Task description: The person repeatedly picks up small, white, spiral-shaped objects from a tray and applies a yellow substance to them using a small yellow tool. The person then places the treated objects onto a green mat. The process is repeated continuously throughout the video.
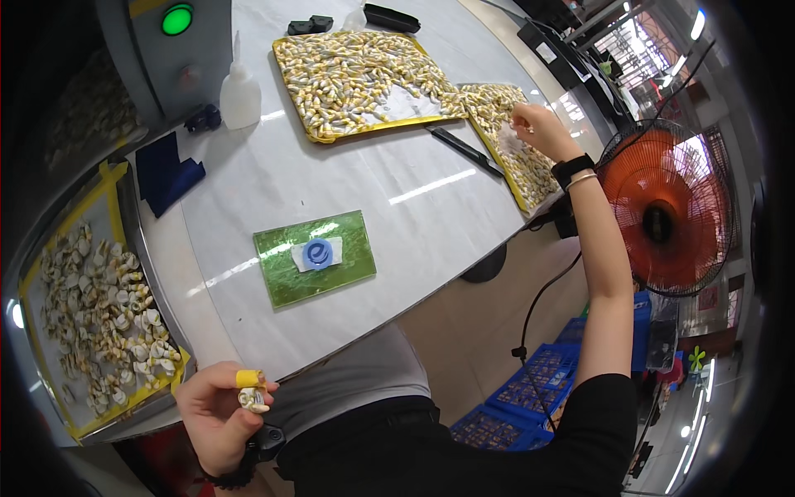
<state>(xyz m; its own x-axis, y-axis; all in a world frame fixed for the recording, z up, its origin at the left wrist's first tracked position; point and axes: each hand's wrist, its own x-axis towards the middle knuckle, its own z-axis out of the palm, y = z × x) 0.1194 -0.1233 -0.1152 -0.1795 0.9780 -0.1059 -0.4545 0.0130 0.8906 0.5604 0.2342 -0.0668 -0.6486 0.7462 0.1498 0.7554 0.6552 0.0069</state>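
Observation:
At the lower left my left hand (217, 418) pinches a small white-and-yellow figurine-like piece (252, 401) between thumb and forefinger; yellow tape (248, 378) wraps one fingertip. Its exact kind is too small to tell. My right hand (542, 132), arm stretched out to the far right, is closed in a pinch above a yellow-edged tray (523, 197) of small elongated pieces; what its fingers hold, if anything, cannot be made out. Between the hands lies a green glass-like plate (356, 240) bearing a white patch and a round blue blob (317, 254) with a curled groove.
Another yellow-edged tray (319, 137) of small elongated pieces lies farther back. A tray (116, 203) at left holds rounder white pieces. Also here are a squeeze bottle (241, 98), dark blue cloth (168, 176), black cutter-like tool (465, 151), machine with green light (176, 19) and orange fan (662, 207).

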